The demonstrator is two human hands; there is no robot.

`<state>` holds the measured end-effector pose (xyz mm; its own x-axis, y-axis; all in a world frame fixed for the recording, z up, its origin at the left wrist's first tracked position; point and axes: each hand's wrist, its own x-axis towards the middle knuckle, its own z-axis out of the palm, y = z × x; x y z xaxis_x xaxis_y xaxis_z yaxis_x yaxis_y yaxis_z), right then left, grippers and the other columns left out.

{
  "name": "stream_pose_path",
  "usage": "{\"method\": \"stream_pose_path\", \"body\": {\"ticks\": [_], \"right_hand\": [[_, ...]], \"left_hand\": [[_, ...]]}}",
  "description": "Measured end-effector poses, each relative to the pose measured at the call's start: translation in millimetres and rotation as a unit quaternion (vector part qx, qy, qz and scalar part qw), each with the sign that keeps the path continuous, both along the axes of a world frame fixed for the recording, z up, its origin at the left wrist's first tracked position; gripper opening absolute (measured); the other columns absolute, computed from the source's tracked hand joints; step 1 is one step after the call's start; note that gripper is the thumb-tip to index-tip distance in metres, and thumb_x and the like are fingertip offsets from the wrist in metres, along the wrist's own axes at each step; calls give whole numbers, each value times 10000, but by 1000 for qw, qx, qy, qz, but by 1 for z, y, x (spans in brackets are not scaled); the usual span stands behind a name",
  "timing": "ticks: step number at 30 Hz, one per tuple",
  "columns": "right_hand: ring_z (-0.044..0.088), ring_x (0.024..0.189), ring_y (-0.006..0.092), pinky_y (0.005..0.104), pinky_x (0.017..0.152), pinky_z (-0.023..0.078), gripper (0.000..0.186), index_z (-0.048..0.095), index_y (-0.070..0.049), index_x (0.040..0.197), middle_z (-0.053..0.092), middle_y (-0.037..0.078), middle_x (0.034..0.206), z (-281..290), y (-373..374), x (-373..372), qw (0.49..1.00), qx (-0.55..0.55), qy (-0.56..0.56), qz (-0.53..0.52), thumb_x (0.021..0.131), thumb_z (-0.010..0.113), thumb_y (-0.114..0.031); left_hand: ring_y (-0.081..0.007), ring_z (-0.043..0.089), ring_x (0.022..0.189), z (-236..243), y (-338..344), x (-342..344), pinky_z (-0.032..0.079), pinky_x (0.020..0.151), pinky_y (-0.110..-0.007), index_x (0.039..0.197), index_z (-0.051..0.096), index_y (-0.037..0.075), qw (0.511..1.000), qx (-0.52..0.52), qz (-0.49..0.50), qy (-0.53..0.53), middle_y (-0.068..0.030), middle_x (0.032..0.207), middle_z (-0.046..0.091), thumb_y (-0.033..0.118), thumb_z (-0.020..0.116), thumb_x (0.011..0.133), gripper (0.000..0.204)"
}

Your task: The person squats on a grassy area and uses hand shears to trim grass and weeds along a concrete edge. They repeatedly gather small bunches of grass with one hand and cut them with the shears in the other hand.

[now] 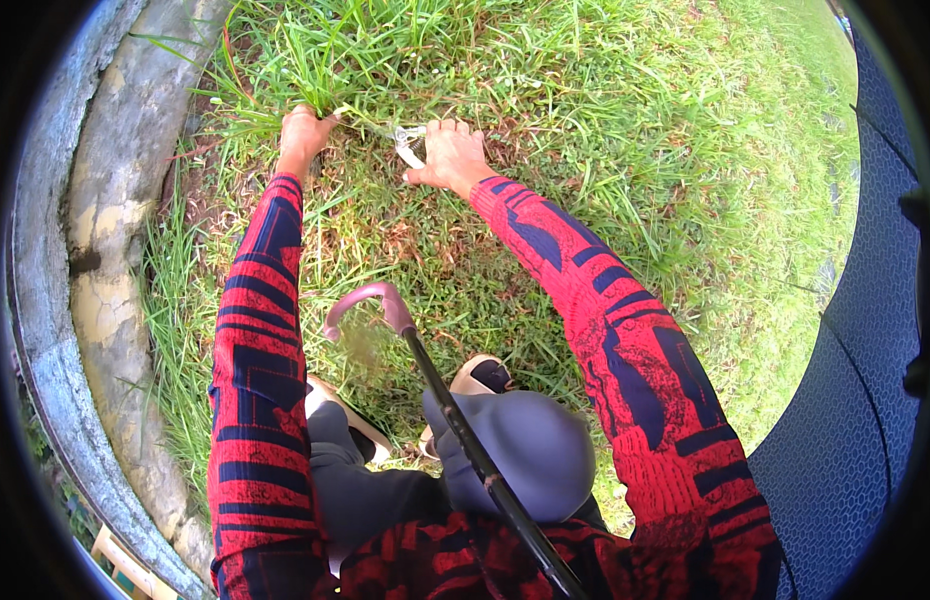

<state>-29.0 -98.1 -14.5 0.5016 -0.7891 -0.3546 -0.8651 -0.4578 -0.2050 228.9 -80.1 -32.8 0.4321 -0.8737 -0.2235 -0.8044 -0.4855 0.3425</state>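
At the top left, my left hand (303, 137) is closed round the base of a clump of long green grass (330, 60). My right hand (453, 155) grips a pair of pruning shears (411, 152) with pale handles, a short way to the right of it. The tool's narrow tip points left toward the grass stems beside my left thumb. Whether the blades touch a stem is too small to tell. Both arms reach forward in red and dark blue patterned sleeves.
An umbrella's pink hooked handle (370, 300) and black shaft (475, 445) rise between my arms. Its dark blue canopy (835, 430) spreads on the right. A weathered concrete kerb (120, 200) curves along the left. Short grass and dry clippings (435, 235) surround my shoes (480, 376).
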Motion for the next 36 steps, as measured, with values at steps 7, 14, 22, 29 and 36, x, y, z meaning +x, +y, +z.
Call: {"method": "stream_pose_path", "body": {"ticks": [7, 14, 22, 29, 36], "right_hand": [[434, 1193, 342, 654, 1035, 256, 875, 552, -11, 1190, 534, 144, 1193, 18, -8, -4, 999, -4, 5, 51, 522, 850, -491], [431, 1195, 361, 668, 1028, 258, 858, 519, 3, 1214, 504, 161, 1203, 22, 11, 16, 998, -17, -6, 66, 574, 833, -474], [446, 1175, 326, 640, 1035, 272, 842, 525, -11, 1201, 514, 132, 1184, 12, 21, 61, 999, -47, 4, 8, 576, 835, -482], [444, 1178, 332, 597, 1010, 313, 876, 512, -5, 1217, 519, 139, 1205, -6, 17, 85, 999, -30, -10, -10, 578, 825, -515], [522, 1117, 331, 462, 952, 428, 783, 534, 4, 1176, 574, 160, 1156, -20, 21, 102, 998, 18, -35, -57, 640, 800, -501]], "left_hand": [[-374, 614, 1021, -4, 2, 2, 485, 894, -424, 998, 646, -36, 998, 25, 3, -65, -234, 1069, 643, 526, 640, 805, 595], [-363, 602, 1051, 15, -4, 8, 472, 925, -416, 1057, 652, -6, 991, 101, -65, -63, -210, 1103, 637, 506, 601, 848, 555], [-358, 594, 1075, 43, -25, 27, 468, 932, -412, 1110, 612, 2, 982, 164, -73, -53, -233, 1130, 621, 437, 648, 833, 517], [-348, 629, 954, 18, -40, 50, 496, 853, -410, 1102, 634, 34, 976, 44, -211, 36, -199, 1004, 655, 362, 653, 851, 414], [-251, 663, 760, -15, -65, 65, 513, 745, -368, 953, 614, -75, 965, 40, -219, 142, -179, 814, 674, 328, 720, 811, 441]]}}
